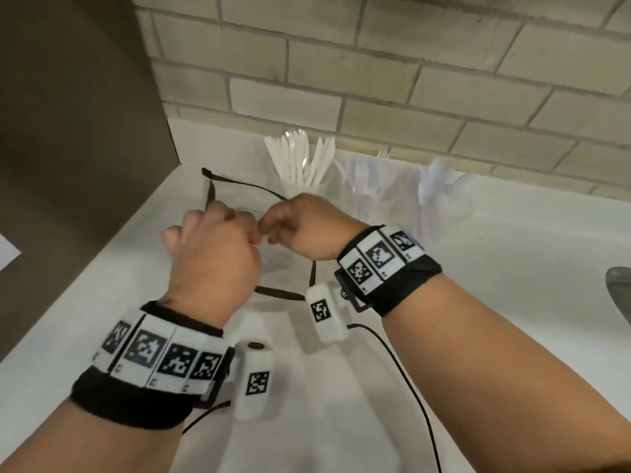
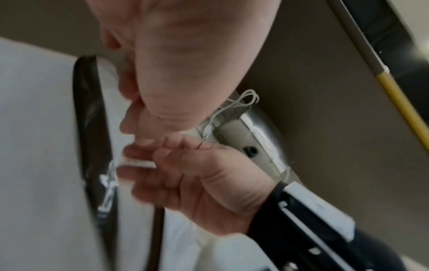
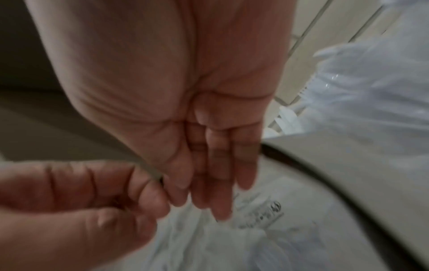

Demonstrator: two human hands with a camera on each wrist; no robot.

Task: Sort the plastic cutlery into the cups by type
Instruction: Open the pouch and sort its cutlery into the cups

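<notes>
White plastic knives (image 1: 300, 158) stand in a clear cup (image 1: 300, 186) at the far side of the counter (image 1: 512, 233), by the brick wall (image 1: 409, 63). To its right a cup holds forks (image 1: 372, 179), and the next one holds spoons (image 1: 440, 186). Nearer, the left hand (image 1: 211, 247) and right hand (image 1: 304, 227) meet over a clear tray (image 1: 239, 186) with a dark rim. Both hands have curled fingers. They seem to pinch something small and white, but I cannot tell what it is.
</notes>
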